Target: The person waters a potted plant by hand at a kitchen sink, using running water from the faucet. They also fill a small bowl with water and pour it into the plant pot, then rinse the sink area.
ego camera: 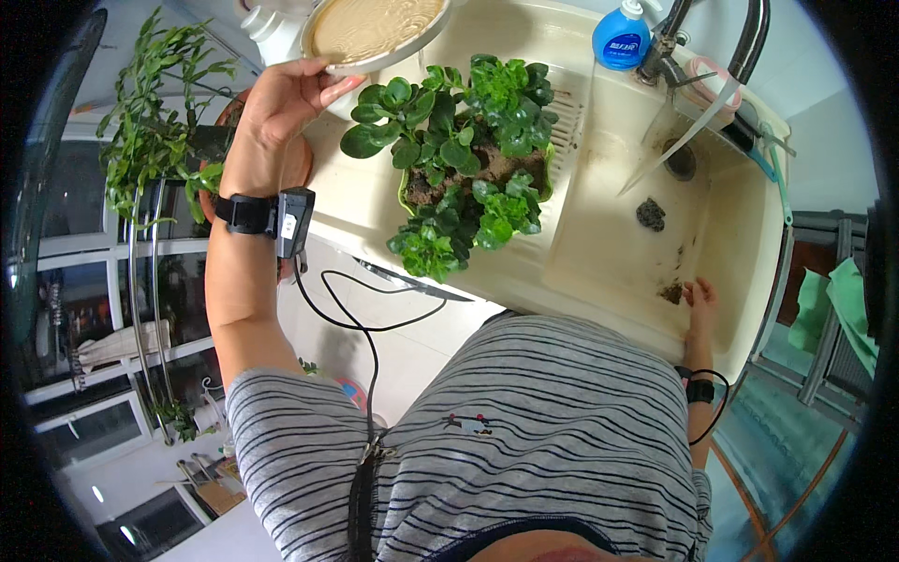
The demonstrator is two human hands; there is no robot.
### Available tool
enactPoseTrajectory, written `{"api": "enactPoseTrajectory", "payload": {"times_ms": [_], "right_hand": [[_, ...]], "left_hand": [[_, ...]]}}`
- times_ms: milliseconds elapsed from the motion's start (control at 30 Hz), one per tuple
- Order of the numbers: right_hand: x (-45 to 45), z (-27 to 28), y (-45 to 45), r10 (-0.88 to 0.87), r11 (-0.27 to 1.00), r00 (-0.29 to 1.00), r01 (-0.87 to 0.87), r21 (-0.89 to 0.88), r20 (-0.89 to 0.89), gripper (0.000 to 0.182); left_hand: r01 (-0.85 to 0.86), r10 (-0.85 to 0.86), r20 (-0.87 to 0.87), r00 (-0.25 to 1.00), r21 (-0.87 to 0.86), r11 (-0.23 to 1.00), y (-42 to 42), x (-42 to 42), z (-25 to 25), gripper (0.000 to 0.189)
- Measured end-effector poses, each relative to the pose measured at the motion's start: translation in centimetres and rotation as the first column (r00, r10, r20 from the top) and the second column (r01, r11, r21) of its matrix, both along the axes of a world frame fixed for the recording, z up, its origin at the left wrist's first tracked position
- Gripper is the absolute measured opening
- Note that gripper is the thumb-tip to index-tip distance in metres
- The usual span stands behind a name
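Observation:
My left hand (291,98) grips the near rim of a round white basin (393,62) that holds brownish, rippled water. Beside it, a light-green planter (549,172) with several leafy green plants (509,105) and brown soil (502,165) stands on the ribbed side of the cream sink (576,281). Down in the sink bowl, my right hand (700,298) is at a small patch of dark soil (672,291); whether its fingers hold any cannot be seen. A larger dark soil clump (651,214) lies farther back, near the drain (679,160).
Water runs aslant from the faucet (751,49) into the bowl. A blue soap bottle (621,38) and brushes (778,175) sit along the sink's edge. At left are white bottles (274,35) and a trailing potted plant (161,119). A black cable (372,330) hangs from my left wrist.

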State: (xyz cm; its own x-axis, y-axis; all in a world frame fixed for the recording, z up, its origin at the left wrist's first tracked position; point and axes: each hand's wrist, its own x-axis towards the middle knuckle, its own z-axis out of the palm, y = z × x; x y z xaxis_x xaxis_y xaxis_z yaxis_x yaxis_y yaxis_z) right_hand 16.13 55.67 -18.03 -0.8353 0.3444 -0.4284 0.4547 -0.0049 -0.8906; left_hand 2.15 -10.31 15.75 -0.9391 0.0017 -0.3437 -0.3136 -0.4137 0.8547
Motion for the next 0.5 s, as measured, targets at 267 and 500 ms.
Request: {"api": "enactPoseTrajectory", "payload": {"times_ms": [267,500], "right_hand": [[0.3,-0.1,-0.2,0.124,0.977,0.990,-0.111,0.181,-0.062,0.026],[0.4,0.8,-1.0,0.160,0.942,0.986,-0.135,0.308,-0.056,0.026]], "left_hand": [[-0.011,0.019,0.102,0.995,-0.087,0.996,-6.0,-2.1,-8.7,0.023],[0.182,-0.172,0.066,0.983,-0.209,0.961,-2.1,-2.2,-12.3,0.033]]}}
